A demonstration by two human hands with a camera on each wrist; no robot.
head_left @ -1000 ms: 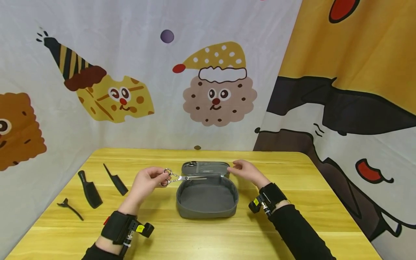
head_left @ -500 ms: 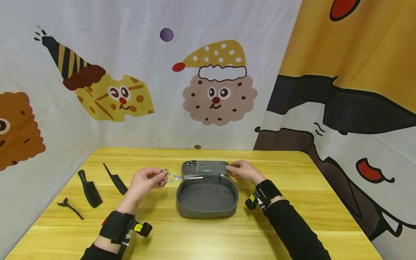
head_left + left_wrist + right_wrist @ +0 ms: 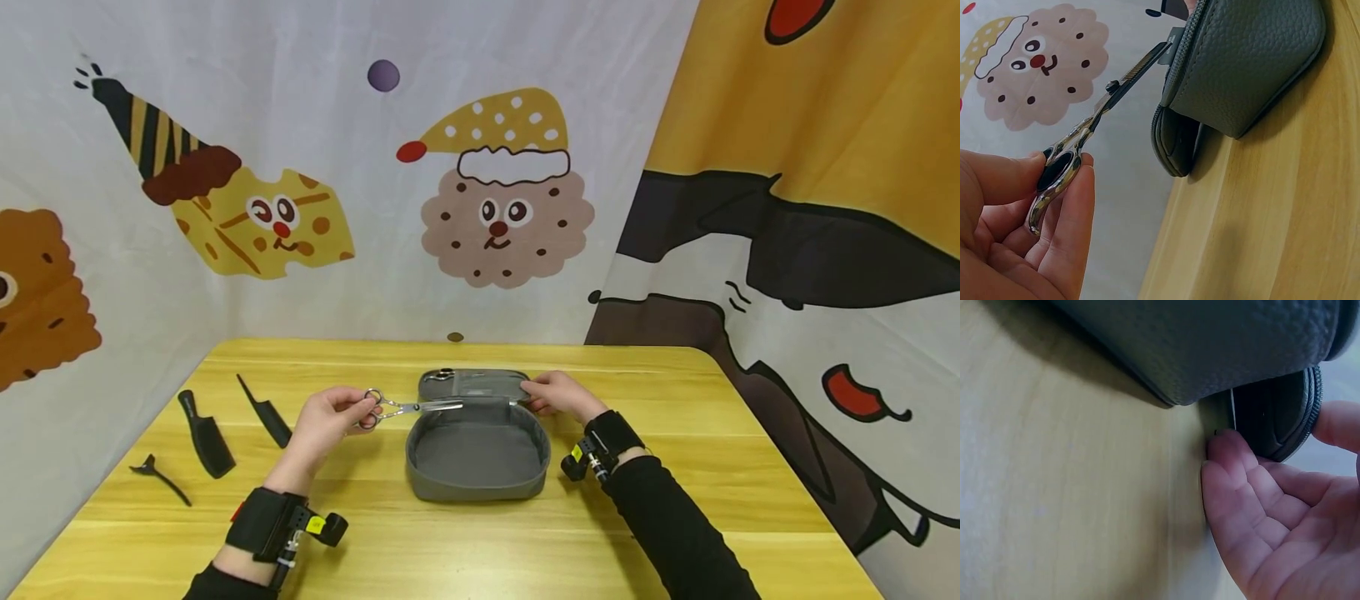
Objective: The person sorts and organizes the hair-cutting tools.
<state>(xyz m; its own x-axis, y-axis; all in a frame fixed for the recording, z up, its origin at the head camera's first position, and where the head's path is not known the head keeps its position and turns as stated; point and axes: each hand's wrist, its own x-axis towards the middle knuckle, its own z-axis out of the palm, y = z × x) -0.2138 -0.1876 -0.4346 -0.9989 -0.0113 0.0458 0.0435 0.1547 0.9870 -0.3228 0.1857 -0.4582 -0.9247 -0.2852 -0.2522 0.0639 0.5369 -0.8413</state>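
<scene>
The left hand (image 3: 324, 422), left of the grey case (image 3: 478, 493), pinches one pair of scissors (image 3: 407, 408) by its handles – blades pointing toward the case. The right hand (image 3: 562, 395) pinches the case's open lid (image 3: 489, 385) at its right end. Two black combs (image 3: 212, 448) and one forked black tool (image 3: 153, 467) lie left of the case.

wd tbl (image 3: 465, 550) | opn gry case (image 3: 477, 492) | wide comb (image 3: 210, 446) | slim comb (image 3: 268, 417) | blk clip (image 3: 167, 478)

Shows a grey, leather-textured zip case (image 3: 480, 492) standing open on the table (image 3: 675, 392), with its lid (image 3: 486, 387) folded back behind. Shows silver scissors (image 3: 1112, 87) with looped handles and a comb-toothed blade, raised, nearly closed, pointing right over the case's back rim, toward its left end.
</scene>
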